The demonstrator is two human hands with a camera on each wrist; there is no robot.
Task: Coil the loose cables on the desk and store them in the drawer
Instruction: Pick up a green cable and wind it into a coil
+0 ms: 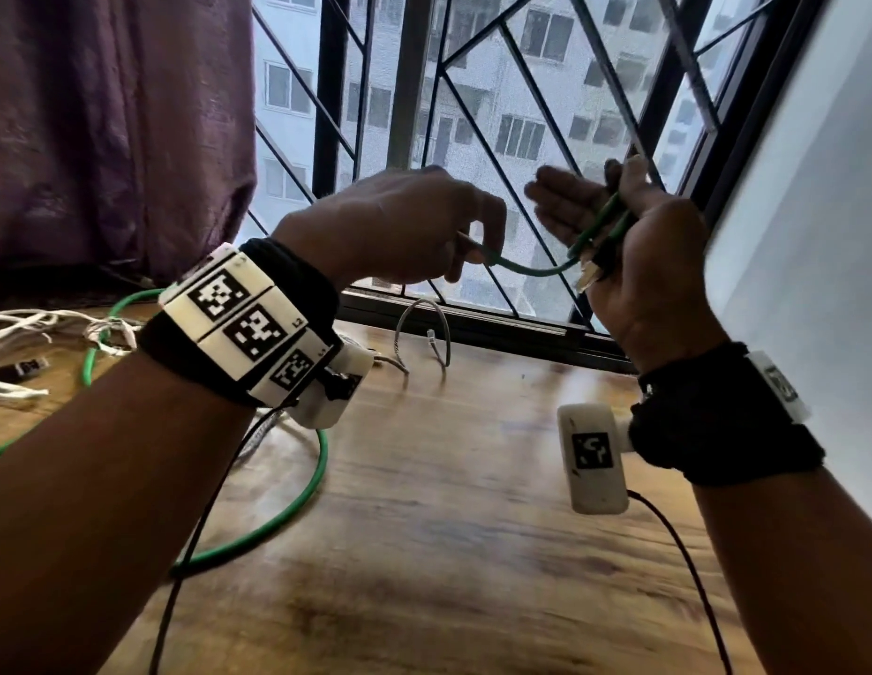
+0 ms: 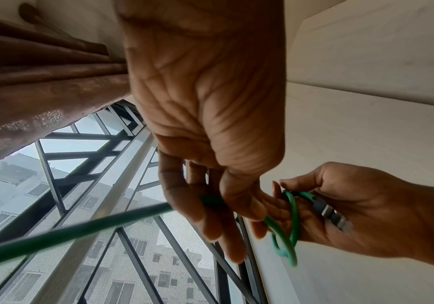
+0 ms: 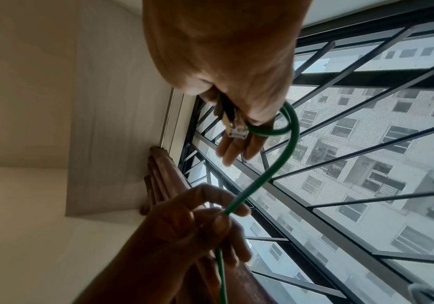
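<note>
A green network cable point(image 1: 531, 271) hangs between both raised hands above the desk. My left hand point(image 1: 465, 250) pinches the cable between thumb and fingers; in the left wrist view my left hand point(image 2: 218, 207) has the cable point(image 2: 80, 232) running away under it. My right hand point(image 1: 604, 221) holds a small loop of the same cable under its thumb, with the clear plug point(image 1: 587, 277) sticking out below. The right wrist view shows that plug point(image 3: 238, 129) and the loop point(image 3: 288, 123). The rest of the cable point(image 1: 297, 504) lies in a wide curve on the wooden desk point(image 1: 473, 552).
Loose white cables point(image 1: 34, 328) lie tangled at the desk's left. A grey cable point(image 1: 424, 328) with a plug arches up near the window sill. A barred window point(image 1: 473, 90) is behind, a purple curtain point(image 1: 107, 138) at left, a white wall point(image 1: 814, 236) at right. No drawer is in view.
</note>
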